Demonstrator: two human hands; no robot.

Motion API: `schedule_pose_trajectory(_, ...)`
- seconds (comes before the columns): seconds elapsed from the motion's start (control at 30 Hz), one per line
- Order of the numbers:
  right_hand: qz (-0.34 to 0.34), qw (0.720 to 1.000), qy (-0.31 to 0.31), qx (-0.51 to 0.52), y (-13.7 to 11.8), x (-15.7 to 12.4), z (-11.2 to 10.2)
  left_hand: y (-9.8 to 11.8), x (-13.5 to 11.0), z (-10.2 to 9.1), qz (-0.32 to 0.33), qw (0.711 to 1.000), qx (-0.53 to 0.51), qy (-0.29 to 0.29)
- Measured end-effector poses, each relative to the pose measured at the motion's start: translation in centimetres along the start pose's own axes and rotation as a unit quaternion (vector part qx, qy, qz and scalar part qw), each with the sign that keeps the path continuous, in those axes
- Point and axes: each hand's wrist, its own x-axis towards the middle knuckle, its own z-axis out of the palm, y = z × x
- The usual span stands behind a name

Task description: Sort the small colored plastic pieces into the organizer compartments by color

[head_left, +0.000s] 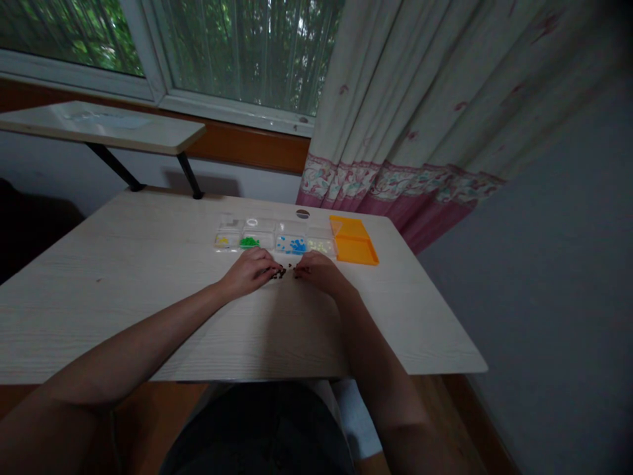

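A small group of dark, bead-like pieces (279,272) lies on the table between my two hands. From the left, my left hand (250,270) reaches in, its fingers bent and drawn together at the edge of these pieces. My right hand (317,269) rests opposite, fingers curled in a pinch by a few dark bits; what either hand holds is too small to make out. Just beyond stand clear plastic boxes with their lids up, holding yellow bits (223,240), green pieces (250,242), blue pieces (297,245) and pale yellowish pieces (318,246).
An orange open case (357,251) lies right of the clear boxes on the pale wooden table (188,323). Behind the boxes is a round dark spot (302,214). A raised shelf (123,132) on black legs stands at the back left; a curtain (386,132) hangs behind.
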Motion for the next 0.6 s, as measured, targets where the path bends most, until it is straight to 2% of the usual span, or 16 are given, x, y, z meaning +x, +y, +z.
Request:
schedule_pose_trajectory(0.2, -0.005, 1.0, -0.001, 0.008, 0.04, -0.03, -0.05, -0.02, -0.02, 0.0, 0.0, 1.0, -0.002, -0.001)
schedule_pose_trajectory(0.47, 0.008, 0.999, -0.02, -0.048, -0.76, 0.22, 0.07, -0.07, -0.03, 0.11, -0.005, 1.0, 0.0, 0.0)
schedule_pose_trajectory(0.6, -0.003, 1.0, -0.008, -0.025, -0.46, 0.37, 0.19, 0.03, 0.02, 0.01, -0.003, 1.0, -0.005, 0.003)
